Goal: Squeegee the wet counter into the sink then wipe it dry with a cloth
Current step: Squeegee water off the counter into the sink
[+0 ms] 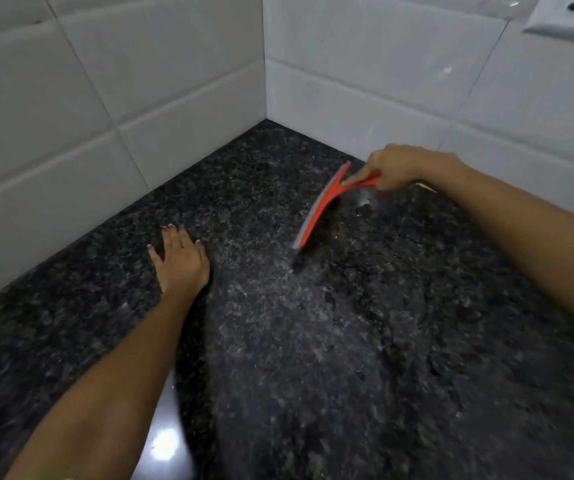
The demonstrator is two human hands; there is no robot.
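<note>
A dark speckled granite counter [278,341] fills the lower view and runs into a tiled corner. Thin films and patches of water shine on it, mostly to the right. My right hand [399,166] grips the handle of an orange squeegee [323,202] with a grey blade, held near the right wall, blade edge down on the stone. My left hand [179,259] lies flat on the counter with fingers spread, left of the squeegee and apart from it. No sink or cloth is in view.
White wall tiles [122,98] meet at the corner behind the counter. A white wall socket [569,19] sits at the top right above the counter. A bright light reflection [166,441] shows near the bottom edge.
</note>
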